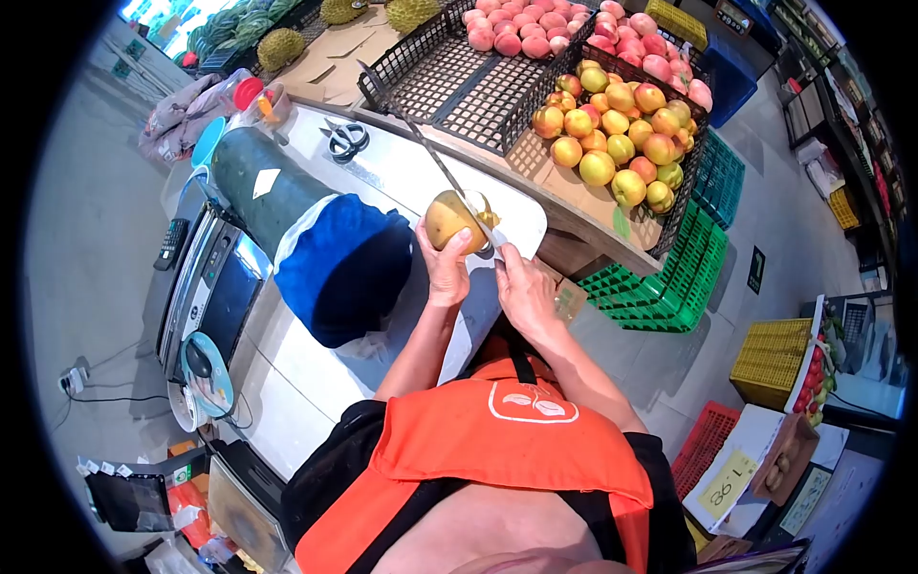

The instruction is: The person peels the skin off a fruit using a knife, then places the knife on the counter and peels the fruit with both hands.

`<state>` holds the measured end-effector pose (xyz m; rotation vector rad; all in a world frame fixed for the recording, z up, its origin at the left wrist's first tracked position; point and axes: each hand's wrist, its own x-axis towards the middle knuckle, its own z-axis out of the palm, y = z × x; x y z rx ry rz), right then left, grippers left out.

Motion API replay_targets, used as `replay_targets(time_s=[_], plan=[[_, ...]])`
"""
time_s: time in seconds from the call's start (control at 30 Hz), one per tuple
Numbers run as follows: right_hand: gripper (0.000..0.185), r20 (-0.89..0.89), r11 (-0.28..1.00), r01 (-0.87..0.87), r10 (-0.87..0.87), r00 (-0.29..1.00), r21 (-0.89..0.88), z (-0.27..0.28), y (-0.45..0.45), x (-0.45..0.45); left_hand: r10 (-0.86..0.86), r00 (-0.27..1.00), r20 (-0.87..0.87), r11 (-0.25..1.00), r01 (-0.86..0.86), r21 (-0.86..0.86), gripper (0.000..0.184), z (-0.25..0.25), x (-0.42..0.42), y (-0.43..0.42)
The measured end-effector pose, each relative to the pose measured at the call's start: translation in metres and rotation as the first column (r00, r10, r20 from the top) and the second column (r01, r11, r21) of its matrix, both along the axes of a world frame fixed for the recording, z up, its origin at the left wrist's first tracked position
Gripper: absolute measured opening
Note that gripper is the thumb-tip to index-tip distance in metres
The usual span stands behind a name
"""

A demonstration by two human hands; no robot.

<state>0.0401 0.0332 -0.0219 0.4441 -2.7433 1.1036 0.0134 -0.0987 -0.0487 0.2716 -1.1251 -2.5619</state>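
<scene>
Tan and rounded, one fruit (pixel 445 222) sits just above centre, at 12 o'clock, cupped in the left hand (pixel 448 266) — fingers curled around it, thumb pressed to the near side. The right hand (pixel 524 290) has its fingers folded around the near end of one long, thin metal knife (pixel 421 139), blade touching the fruit. Clockwise from the fruit: one smooth, cylindrical gourd (pixel 289 203), 9 o'clock; one pair of scissors (pixel 346 142), 10 o'clock; three spiky durians (pixel 280 49), 11 o'clock.

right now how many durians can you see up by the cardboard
3: one durian at the left, a second durian in the middle, a third durian at right, nearest the black crate. The frame's top edge cuts off the last two, so more may be hidden.
</scene>
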Motion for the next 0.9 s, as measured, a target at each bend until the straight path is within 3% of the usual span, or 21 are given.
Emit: replay_targets(time_s=[0.17,0.37,0.6,0.7,0.8,0.9], plan=[[0.015,-0.012,1.000,-0.008,0.007,1.000,-0.006,-0.007,-0.002,0.000,0.029,0.999,0.041,0.999,-0.029,0.016,0.069,-0.005,0.002,0.002],[0.015,0.022,0.994,0.015,-0.017,1.000,0.105,-0.005,-0.011,-0.015,0.049,0.996,0.070,0.999,-0.050,0.013,0.067,-0.007,-0.001,0.001],[0.028,0.109,0.987,-0.006,-0.012,0.994,0.163,-0.017,-0.017,-0.033,0.067,0.988,0.136,0.997,-0.072,0.029,0.067,-0.011,-0.005,0.000],[0.032,0.039,0.984,0.017,-0.024,0.999,0.176,-0.025,-0.021,-0.042,0.080,0.979,0.187,0.997,-0.083,0.008,0.069,-0.015,-0.004,0.000],[0.050,0.070,0.980,-0.009,-0.005,0.998,0.201,-0.027,-0.022,-0.049,0.056,0.953,0.297,0.996,-0.034,-0.080,0.070,-0.023,-0.004,-0.010],[0.059,0.133,0.970,-0.078,0.048,0.990,0.232,-0.038,-0.018,-0.061,0.089,0.961,0.262,0.993,-0.067,-0.095,0.068,-0.022,-0.004,-0.004]])
